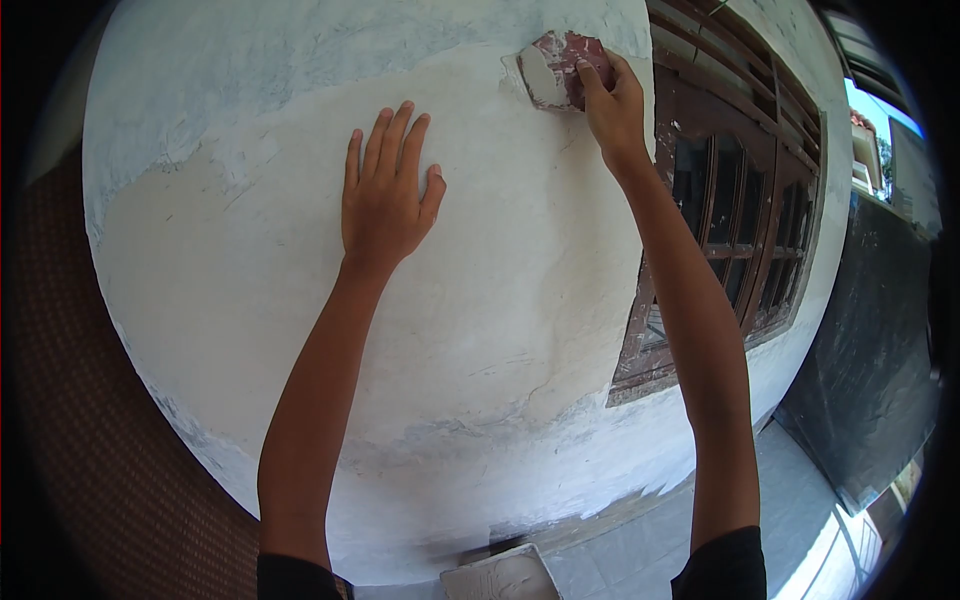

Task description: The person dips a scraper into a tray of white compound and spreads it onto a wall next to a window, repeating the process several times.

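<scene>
Flat against the pale wall [460, 260], my left hand [390, 195] rests with its fingers spread and nothing in it. Higher up and to the right, my right hand [612, 105] grips a reddish-brown flat scraper [588, 52] by its right side. Whitish paste covers the scraper's left part, which lies against the wall near the window's upper left corner. Smooth cream filler surrounds both hands, with rougher bluish-white patches above and below it.
A brown wooden window [730, 220] with glass panes is to the right. A tray of pale paste [502, 577] sits at the bottom centre. Beyond the window leans a dark panel [860, 340]. A brown patterned surface [110, 400] is at the left.
</scene>
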A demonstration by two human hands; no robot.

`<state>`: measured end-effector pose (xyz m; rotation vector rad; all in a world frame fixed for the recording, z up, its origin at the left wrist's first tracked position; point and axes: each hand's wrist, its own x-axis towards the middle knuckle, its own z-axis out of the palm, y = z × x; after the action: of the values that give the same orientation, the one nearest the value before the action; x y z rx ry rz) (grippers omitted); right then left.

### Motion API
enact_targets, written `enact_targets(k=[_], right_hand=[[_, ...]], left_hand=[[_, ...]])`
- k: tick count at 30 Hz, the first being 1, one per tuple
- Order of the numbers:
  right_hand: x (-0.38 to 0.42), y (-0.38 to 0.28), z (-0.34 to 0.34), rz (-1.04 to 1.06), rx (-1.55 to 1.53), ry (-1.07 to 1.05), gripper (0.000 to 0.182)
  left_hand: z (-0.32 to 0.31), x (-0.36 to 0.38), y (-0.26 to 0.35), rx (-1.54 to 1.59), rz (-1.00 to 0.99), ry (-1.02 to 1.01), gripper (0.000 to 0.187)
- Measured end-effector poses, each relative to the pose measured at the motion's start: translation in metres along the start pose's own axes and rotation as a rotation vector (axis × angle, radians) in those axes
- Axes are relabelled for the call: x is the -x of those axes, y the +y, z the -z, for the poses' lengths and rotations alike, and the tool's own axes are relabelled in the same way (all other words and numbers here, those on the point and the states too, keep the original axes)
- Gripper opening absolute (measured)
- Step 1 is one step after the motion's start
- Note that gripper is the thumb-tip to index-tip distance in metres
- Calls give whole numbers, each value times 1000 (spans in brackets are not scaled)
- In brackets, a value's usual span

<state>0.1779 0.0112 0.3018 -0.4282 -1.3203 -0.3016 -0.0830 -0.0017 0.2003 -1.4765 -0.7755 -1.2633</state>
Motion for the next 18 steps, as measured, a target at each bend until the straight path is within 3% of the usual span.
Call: enact_targets(k=[1, 3, 7, 8, 9, 12, 15, 16, 18], right_hand=[[-3, 2, 2, -2, 1, 0, 35], [-11, 3, 6, -263, -32, 267, 35], [-8, -3, 10, -187, -236, 128, 43], [-4, -4, 9, -91, -17, 42, 42], [-7, 3, 11, -94, -15, 42, 42], [-20, 17, 19, -248, -45, 305, 41], [-10, -2, 17, -201, -306, 245, 43], [-7, 2, 17, -90, -136, 103, 42], [-7, 7, 19, -108, -12, 112, 42]], left_hand=[[0, 0, 0, 5, -2, 2, 51], [0, 1, 1, 3, -1, -2, 50], [0, 0, 0, -7, -2, 5, 50], [-1, 0, 0, -5, -3, 5, 50], [-1, 0, 0, -6, -2, 5, 50], [0, 1, 1, -5, -1, 0, 50], [2, 0, 1, -8, 3, -3, 50], [1, 0, 1, -8, 4, -8, 50], [0, 0, 0, -5, -1, -2, 50]])
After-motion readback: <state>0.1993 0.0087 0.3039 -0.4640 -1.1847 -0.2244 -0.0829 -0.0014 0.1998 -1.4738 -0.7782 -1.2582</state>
